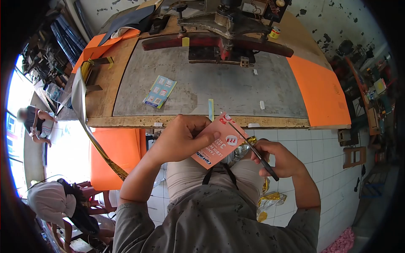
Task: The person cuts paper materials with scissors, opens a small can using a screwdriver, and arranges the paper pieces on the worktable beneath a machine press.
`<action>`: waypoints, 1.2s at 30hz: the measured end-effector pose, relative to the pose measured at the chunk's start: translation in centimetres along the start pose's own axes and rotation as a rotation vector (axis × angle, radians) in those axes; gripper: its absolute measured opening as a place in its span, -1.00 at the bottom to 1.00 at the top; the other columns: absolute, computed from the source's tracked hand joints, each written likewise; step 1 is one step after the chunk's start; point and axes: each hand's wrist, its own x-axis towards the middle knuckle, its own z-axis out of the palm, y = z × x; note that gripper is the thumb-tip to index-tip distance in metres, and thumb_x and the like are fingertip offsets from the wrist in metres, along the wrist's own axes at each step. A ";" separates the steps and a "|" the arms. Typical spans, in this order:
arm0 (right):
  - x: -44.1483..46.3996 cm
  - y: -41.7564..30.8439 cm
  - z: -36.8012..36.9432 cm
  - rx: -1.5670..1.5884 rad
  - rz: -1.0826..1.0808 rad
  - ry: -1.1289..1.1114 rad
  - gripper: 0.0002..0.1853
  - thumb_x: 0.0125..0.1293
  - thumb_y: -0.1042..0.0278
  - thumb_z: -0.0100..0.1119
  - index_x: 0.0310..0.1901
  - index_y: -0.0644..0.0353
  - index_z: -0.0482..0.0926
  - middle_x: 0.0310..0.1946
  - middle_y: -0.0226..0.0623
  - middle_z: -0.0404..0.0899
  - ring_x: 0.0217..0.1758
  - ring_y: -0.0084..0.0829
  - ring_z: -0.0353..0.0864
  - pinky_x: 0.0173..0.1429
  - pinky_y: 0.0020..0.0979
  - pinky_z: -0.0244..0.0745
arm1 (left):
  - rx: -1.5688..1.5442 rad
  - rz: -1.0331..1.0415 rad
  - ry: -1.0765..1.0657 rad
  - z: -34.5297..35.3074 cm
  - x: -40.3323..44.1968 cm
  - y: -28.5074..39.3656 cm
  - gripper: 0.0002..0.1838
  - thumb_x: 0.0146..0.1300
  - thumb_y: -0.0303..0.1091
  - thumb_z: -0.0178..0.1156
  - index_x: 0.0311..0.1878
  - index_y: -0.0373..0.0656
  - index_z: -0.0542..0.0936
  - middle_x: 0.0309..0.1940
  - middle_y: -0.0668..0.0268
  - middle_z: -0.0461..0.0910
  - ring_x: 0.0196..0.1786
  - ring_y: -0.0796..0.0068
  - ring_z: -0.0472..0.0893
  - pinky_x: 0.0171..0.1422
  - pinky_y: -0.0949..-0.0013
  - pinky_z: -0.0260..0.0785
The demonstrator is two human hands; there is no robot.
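Note:
A pink printed card [215, 147] is pinched between the thumb and fingers of my left hand [185, 137], above my lap and close to the bench's front edge. My right hand [276, 159] is closed round a slim tool with a dark handle [266, 163]; its thin metal part [241, 135] points up and left, across the card's right side. Whether it is a blade or scissors is hard to tell. On the grey bench top [236, 90] lies a blue-green printed card [159, 91].
A heavy metal press [223, 25] stands at the bench's back. Orange sheets [318, 90] lie at the right; another [116, 158] hangs below left. Gold foil [272, 200] is on the tiled floor. Two people [52, 202] [36, 122] are at the left.

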 end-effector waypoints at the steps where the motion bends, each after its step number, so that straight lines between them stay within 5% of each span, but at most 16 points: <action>1: 0.2 -0.2 -0.1 -0.014 -0.002 -0.001 -0.34 -0.01 -0.17 0.66 -0.09 0.19 0.61 -0.19 -0.43 0.59 -0.19 -0.56 0.62 -0.14 -0.47 0.46 | 0.015 0.002 0.000 -0.1 -0.1 0.1 -0.80 0.35 -0.39 0.34 -0.16 -0.39 0.70 -0.43 0.34 0.71 -0.34 0.78 0.56 -0.28 0.52 0.42; 9: 0.7 -0.6 0.0 -0.044 0.034 0.016 -0.41 -0.01 -0.11 0.68 -0.16 0.20 0.64 -0.27 -0.44 0.59 -0.24 -0.56 0.62 -0.23 -0.49 0.46 | 0.053 -0.039 0.026 -0.6 -0.3 0.5 -0.85 0.34 -0.48 0.27 -0.15 -0.40 0.69 -0.41 0.37 0.70 -0.33 0.78 0.58 -0.29 0.55 0.41; 12: 0.8 -0.7 -0.1 -0.061 0.036 0.018 -0.43 -0.01 -0.07 0.69 -0.17 0.20 0.64 -0.29 -0.44 0.59 -0.26 -0.57 0.62 -0.24 -0.50 0.47 | 0.003 0.003 0.067 -0.3 -0.2 -0.2 -0.76 0.36 -0.32 0.34 -0.16 -0.36 0.72 -0.50 0.38 0.67 -0.40 0.78 0.53 -0.34 0.50 0.37; 20: 1.0 -0.6 -0.1 -0.020 0.031 0.035 -0.47 -0.01 0.01 0.71 -0.18 0.20 0.65 -0.31 -0.45 0.58 -0.33 -0.60 0.57 -0.27 -0.52 0.41 | 0.009 -0.006 0.059 -0.5 0.1 -0.4 -0.77 0.37 -0.32 0.34 -0.19 -0.36 0.72 -0.51 0.39 0.66 -0.41 0.80 0.50 -0.35 0.51 0.35; 29: 1.4 -1.1 0.3 0.028 0.040 0.091 -0.80 0.17 0.56 0.56 -0.30 0.32 0.64 -0.37 -0.41 0.63 -0.29 -0.67 0.59 -0.27 -0.51 0.51 | 0.017 -0.040 0.057 -1.0 0.2 -0.4 -0.77 0.38 -0.32 0.34 -0.19 -0.35 0.72 -0.54 0.42 0.62 -0.44 0.80 0.46 -0.38 0.50 0.31; 36: 1.6 -0.7 0.7 0.136 0.010 0.131 -0.87 0.20 0.70 0.46 -0.30 0.35 0.66 -0.40 -0.37 0.69 -0.35 -0.65 0.67 -0.26 -0.50 0.60 | 0.015 -0.050 0.052 -1.1 0.1 0.0 -0.78 0.38 -0.33 0.33 -0.18 -0.35 0.72 -0.54 0.41 0.62 -0.43 0.81 0.46 -0.38 0.50 0.31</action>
